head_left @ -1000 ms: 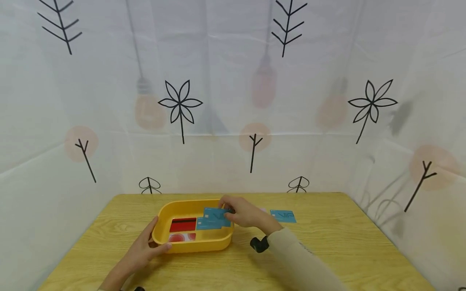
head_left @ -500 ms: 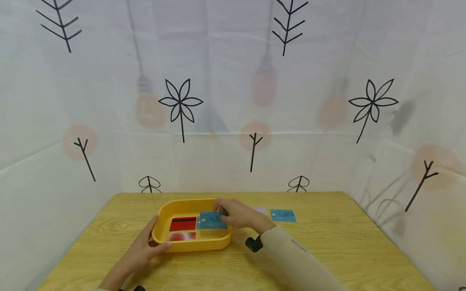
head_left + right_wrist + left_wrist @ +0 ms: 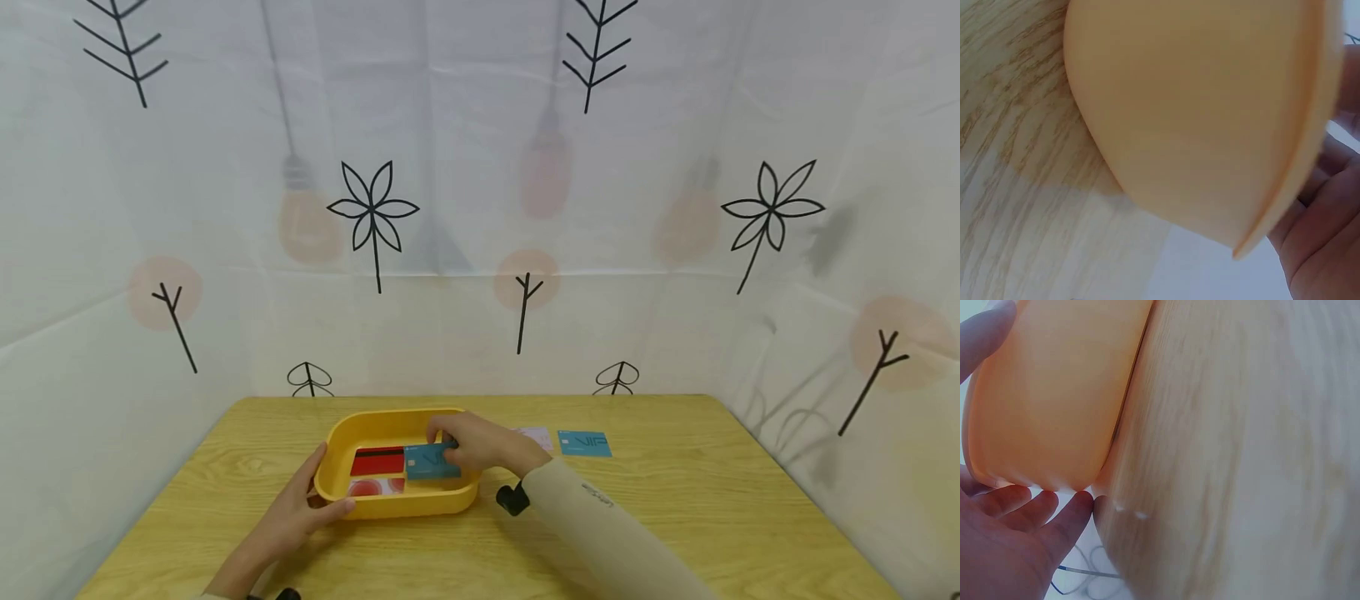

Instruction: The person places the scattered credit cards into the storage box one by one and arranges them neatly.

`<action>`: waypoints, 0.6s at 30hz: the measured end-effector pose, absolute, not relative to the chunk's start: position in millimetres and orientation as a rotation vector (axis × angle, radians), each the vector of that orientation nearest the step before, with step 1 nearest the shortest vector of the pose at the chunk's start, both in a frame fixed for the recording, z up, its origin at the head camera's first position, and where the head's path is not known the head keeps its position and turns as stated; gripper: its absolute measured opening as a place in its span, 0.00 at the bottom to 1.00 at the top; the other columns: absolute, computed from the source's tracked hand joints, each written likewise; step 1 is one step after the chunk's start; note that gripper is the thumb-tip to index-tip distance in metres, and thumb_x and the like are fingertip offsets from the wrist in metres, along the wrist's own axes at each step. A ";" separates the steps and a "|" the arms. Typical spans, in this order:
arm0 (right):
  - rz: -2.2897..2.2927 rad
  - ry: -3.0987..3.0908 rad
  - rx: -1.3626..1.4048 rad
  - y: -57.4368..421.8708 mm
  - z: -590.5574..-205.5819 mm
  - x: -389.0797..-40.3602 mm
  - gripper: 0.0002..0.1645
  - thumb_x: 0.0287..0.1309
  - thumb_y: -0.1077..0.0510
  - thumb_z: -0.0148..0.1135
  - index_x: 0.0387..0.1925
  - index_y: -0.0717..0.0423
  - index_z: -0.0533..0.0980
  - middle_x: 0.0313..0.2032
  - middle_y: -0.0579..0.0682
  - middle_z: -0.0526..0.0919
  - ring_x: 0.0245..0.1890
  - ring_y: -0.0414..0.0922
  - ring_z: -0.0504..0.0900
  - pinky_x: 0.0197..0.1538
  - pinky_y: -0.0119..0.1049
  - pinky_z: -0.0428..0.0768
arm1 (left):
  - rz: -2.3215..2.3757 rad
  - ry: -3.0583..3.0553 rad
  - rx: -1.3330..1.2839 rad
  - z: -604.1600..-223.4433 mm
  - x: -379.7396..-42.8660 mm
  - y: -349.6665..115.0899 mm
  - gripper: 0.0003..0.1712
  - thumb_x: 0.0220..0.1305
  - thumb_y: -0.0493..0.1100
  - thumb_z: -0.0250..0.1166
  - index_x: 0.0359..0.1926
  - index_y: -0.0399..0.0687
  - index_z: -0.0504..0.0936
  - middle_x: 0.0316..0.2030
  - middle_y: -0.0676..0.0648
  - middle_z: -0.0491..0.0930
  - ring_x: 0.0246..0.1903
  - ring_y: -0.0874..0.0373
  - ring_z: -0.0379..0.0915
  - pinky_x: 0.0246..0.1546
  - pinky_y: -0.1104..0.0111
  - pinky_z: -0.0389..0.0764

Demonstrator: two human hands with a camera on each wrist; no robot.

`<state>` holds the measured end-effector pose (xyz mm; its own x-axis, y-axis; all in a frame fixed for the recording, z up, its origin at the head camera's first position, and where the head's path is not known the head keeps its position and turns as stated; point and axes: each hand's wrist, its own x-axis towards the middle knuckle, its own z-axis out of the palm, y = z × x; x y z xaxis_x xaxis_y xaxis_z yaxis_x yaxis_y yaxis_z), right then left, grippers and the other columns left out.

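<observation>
A yellow plastic tray (image 3: pixel 405 506) stands on the table. Inside it lie a red card with a black stripe (image 3: pixel 377 462) and a white card with red round shapes (image 3: pixel 375 487). My left hand (image 3: pixel 288 512) holds the tray's near left corner, thumb on the front wall and fingertips against the left end. With my right hand (image 3: pixel 480 442), reaching over the tray's right end, I pinch a blue VIP card (image 3: pixel 426 462) low in the tray. Its right part is hidden by the fingers. In the right wrist view the tray wall hides the fingertips.
On the table right of the tray lie another blue VIP card (image 3: pixel 585 443) and a pale pinkish card (image 3: pixel 536 437), partly covered by my right hand. A white printed curtain (image 3: pixel 480 333) hangs behind and at both sides of the wooden table (image 3: pixel 675 500).
My right hand has moved left and lower into the tray with the blue card, which now lines up over the blue card beneath it. The left hand and tray stay in place.
</observation>
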<state>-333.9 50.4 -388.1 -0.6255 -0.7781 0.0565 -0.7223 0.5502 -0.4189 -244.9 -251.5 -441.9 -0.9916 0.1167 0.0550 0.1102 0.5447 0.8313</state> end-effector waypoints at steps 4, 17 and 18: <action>-0.573 2.646 -1.292 48.5 -391.3 -335.8 0.17 0.62 0.66 0.53 0.50 0.48 0.72 0.32 0.41 0.73 0.29 0.39 0.67 0.33 0.29 0.70 | 1.476 2.762 0.211 -441.1 -244.2 -251.0 0.59 0.58 0.53 0.69 0.75 0.38 0.40 0.71 0.31 0.48 0.62 0.41 0.63 0.55 0.60 0.73; -0.441 2.666 -1.278 46.6 -396.1 -339.1 0.16 0.60 0.65 0.59 0.48 0.46 0.74 0.30 0.41 0.74 0.26 0.38 0.68 0.30 0.28 0.72 | 1.481 2.753 0.205 -442.1 -245.6 -251.9 0.59 0.57 0.53 0.70 0.75 0.39 0.40 0.71 0.32 0.47 0.62 0.41 0.63 0.55 0.59 0.73; -0.428 2.669 -1.278 46.2 -396.3 -339.6 0.15 0.60 0.64 0.59 0.47 0.46 0.74 0.29 0.41 0.74 0.26 0.38 0.68 0.30 0.28 0.72 | 1.478 2.755 0.206 -442.3 -245.6 -252.0 0.59 0.57 0.53 0.70 0.75 0.39 0.40 0.71 0.32 0.47 0.62 0.41 0.63 0.56 0.59 0.73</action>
<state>-339.6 46.2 -396.3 -0.6253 -0.7803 -0.0132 -0.7370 0.5961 -0.3186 -245.6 -252.0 -442.3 -0.9913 0.1194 0.0547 0.1116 0.5466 0.8300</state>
